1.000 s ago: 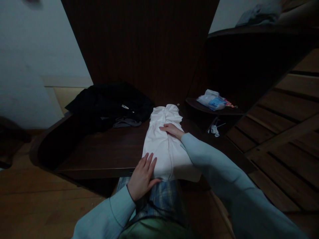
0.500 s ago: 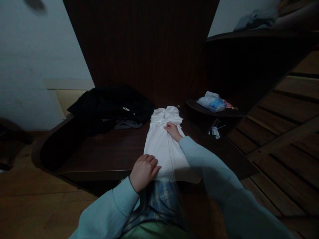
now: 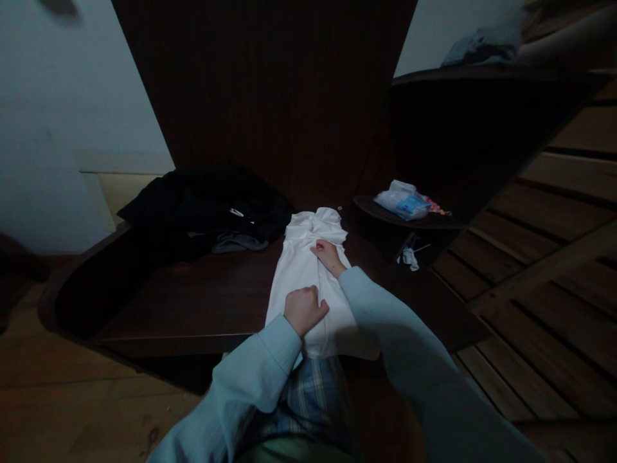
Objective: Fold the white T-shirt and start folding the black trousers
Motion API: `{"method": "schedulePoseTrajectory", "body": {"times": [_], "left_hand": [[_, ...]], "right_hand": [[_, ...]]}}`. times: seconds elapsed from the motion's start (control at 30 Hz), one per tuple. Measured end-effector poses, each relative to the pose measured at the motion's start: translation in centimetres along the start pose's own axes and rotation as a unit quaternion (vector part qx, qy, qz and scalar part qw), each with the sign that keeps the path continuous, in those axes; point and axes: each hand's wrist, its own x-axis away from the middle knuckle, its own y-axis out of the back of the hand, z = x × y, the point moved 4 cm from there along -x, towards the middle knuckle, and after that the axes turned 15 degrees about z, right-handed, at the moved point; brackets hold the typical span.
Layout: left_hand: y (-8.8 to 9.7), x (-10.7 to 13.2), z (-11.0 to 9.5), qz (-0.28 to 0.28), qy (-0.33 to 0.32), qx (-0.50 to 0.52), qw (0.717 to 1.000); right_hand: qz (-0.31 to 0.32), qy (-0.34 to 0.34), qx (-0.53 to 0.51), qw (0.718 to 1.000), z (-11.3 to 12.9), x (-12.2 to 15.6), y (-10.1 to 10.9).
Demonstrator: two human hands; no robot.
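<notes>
A white garment [image 3: 289, 276] lies lengthwise on the dark wooden bench, its far end bunched and ruffled and its near edge by my lap. My right hand [image 3: 330, 256] is on the upper middle of the cloth, thumb and fingers pinched together at a fold. Nearer to me, my left hand [image 3: 306, 310] rests over the lower middle, fingers curled into a loose fist and thumb pointing right. No held cloth shows in it. Its palm is hidden.
Black clothing [image 3: 207, 199] is heaped at the bench's left, with a grey cloth [image 3: 238, 242] before it. A plastic packet [image 3: 403, 200] sits on a small corner shelf [image 3: 434, 222] at right. Wooden slats [image 3: 554, 302] stand farther right. The bench [image 3: 193, 302] has a raised left side.
My left hand has moved right and slightly forward, from the garment's left edge onto its middle, and its fingers are more curled. My right hand stays at the fold. The view has shifted slightly.
</notes>
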Motion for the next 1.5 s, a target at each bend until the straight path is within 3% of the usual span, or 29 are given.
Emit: {"method": "schedulePoseTrajectory", "body": {"times": [0.33,0.6,0.87,1.03,1.13,1.23,1.33,1.5], "left_hand": [[0.1,0.1,-0.1,-0.014,-0.06,0.017,0.998],[0.1,0.2,-0.4,-0.015,-0.094,-0.004,0.995],[0.0,0.0,-0.5,-0.027,-0.105,-0.012,0.994],[0.3,0.0,-0.5,-0.084,-0.115,-0.01,0.99],[0.0,-0.2,-0.3,-0.103,-0.084,-0.012,0.991],[-0.9,-0.6,-0.2,-0.075,-0.06,-0.023,0.995],[-1.8,-0.5,-0.5,-0.055,-0.056,-0.03,0.996],[-2.0,1.2,-1.3,-0.035,-0.062,-0.039,0.997]], "right_hand": [[-0.04,0.004,0.002,0.999,0.0,0.2,0.3],[-0.044,0.015,0.158,0.986,0.6,0.4,0.0],[-0.072,0.017,0.18,0.981,0.3,0.6,0.1],[-0.109,0.044,0.218,0.969,1.3,1.2,0.3],[-0.067,0.119,0.256,0.957,2.6,1.5,-0.4],[0.008,0.177,0.283,0.942,3.4,1.8,-1.5],[0.06,0.172,0.311,0.933,3.3,1.8,-2.2],[0.088,0.173,0.344,0.919,3.1,3.0,-2.6]]}}
